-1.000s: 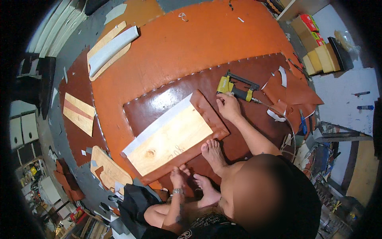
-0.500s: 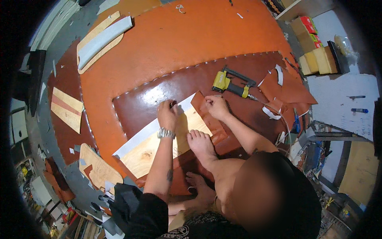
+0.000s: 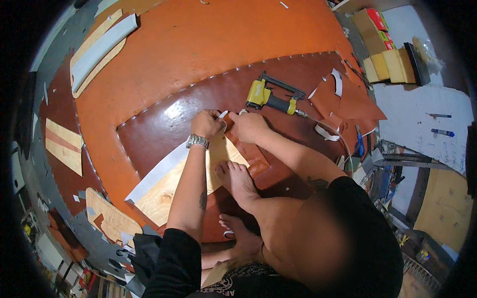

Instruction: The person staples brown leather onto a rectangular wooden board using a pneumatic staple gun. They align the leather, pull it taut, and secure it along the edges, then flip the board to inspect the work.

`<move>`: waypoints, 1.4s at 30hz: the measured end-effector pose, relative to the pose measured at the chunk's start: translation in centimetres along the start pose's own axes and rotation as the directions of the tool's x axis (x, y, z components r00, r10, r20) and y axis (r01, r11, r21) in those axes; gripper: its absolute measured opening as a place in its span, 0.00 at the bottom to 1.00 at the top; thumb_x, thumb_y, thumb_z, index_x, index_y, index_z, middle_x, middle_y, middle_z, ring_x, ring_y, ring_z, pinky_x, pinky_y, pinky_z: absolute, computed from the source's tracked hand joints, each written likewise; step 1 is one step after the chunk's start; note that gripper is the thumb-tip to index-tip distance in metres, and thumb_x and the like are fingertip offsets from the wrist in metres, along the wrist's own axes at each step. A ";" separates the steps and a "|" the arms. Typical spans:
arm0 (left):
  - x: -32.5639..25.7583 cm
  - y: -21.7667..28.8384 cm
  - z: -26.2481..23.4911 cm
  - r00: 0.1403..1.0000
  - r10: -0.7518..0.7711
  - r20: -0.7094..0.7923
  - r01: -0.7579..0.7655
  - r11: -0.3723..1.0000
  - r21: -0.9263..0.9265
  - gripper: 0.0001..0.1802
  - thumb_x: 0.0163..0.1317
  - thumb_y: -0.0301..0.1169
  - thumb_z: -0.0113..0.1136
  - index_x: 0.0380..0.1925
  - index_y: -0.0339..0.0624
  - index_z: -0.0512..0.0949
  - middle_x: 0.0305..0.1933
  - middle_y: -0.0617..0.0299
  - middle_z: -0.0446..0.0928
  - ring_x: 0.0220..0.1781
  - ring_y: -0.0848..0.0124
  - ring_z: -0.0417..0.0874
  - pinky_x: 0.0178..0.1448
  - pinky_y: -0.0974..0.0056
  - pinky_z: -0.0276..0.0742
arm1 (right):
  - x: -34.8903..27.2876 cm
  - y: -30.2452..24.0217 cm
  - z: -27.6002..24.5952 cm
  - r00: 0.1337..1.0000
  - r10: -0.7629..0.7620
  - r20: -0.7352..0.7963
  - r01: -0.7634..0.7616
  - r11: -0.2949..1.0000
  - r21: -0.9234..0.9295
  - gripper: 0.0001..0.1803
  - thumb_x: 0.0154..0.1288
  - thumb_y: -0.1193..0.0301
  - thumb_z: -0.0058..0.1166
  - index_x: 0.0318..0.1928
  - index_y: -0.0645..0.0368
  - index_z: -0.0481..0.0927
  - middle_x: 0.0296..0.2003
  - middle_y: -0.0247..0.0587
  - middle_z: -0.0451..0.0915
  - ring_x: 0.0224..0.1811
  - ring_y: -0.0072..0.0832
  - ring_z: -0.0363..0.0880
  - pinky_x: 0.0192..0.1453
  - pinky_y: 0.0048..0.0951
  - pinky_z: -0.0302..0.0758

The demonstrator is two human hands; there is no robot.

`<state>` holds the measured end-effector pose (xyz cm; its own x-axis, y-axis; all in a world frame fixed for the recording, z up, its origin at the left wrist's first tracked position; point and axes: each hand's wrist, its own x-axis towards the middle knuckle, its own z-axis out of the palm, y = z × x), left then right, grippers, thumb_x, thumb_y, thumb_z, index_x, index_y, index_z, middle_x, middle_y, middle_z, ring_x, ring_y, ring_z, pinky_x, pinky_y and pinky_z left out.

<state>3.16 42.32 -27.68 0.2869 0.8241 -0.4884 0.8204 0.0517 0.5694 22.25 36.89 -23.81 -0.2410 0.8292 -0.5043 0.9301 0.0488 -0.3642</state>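
- The left hand (image 3: 206,123) and right hand (image 3: 247,126) meet at the far corner of a plywood board (image 3: 191,176), knuckles nearly touching.
- The fingers of both hands are curled in and pinched on a small white strip (image 3: 223,114) that pokes up between them; how much of it they grip I cannot tell, it is mostly hidden.
- A metal watch (image 3: 197,141) sits on the left wrist, just behind the hand.
- The board lies flat on a dark brown leather sheet (image 3: 198,102), one long edge lined with a pale grey band (image 3: 158,171), and a brown leather piece (image 3: 254,160) is folded over its right side.
- A bare foot (image 3: 238,181) presses down on the board just below the hands; a second foot (image 3: 237,233) rests nearer the body, at the board's near end.
- A yellow and black stapler (image 3: 271,97) lies on the dark sheet just beyond the right hand, not touching it.
- The dark sheet, edged with a row of pale dots, lies on top of a larger orange leather sheet (image 3: 208,39) that spreads away from the person.
- Brown offcuts and white strips (image 3: 343,97) pile at the right, near blue scissors (image 3: 359,144).
- Far left, a long white strip lies on a plywood shape (image 3: 99,47); more plywood pieces (image 3: 62,146) lie on the floor at the left.
- Coloured boxes (image 3: 380,30) stand at the upper right.
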 end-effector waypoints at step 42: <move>-11.4 3.3 10.3 0.957 0.171 -0.235 -0.070 0.921 0.384 0.39 0.77 0.53 0.56 0.85 0.61 0.61 0.89 0.36 0.48 0.89 0.32 0.44 0.86 0.25 0.42 | -8.5 3.1 -2.9 0.942 0.314 0.116 -0.243 0.406 0.881 0.13 0.71 0.63 0.69 0.42 0.61 0.85 0.28 0.31 0.81 0.29 0.20 0.79 0.35 0.29 0.77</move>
<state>7.73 27.29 -27.07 0.2981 0.9301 -0.2145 0.9253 -0.2263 0.3044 27.96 31.56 -18.37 0.0327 0.7323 -0.6802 0.1922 -0.6724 -0.7148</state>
